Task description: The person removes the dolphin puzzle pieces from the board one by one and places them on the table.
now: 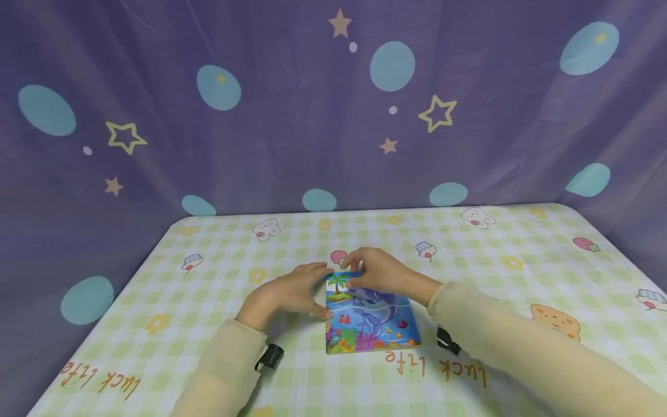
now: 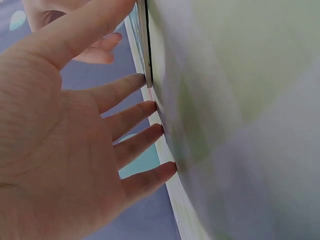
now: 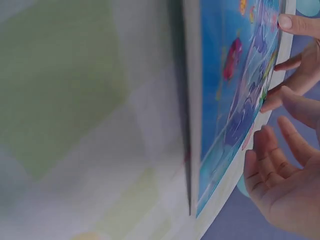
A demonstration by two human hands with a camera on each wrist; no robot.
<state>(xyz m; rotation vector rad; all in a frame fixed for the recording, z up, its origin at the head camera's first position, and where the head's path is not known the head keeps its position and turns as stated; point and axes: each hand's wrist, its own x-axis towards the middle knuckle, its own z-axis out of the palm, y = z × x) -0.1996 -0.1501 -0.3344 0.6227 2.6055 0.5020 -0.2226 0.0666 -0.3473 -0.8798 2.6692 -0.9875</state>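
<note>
A square, blue picture board with a purple dolphin, palm tree and coral [image 1: 372, 317] lies flat on the table, which is covered by a green-and-white checked cloth [image 1: 469, 255]. At its left edge, the left hand [image 1: 293, 291] has its grip spread, thumb touching the board. Over the far edge, the right hand [image 1: 383, 272] has its grip apart, fingers loosely bent; contact is unclear. Cream sleeves [image 1: 221, 362] cover both forearms; a purple curtain with teal ovals [image 1: 276, 150] hangs behind.
</note>
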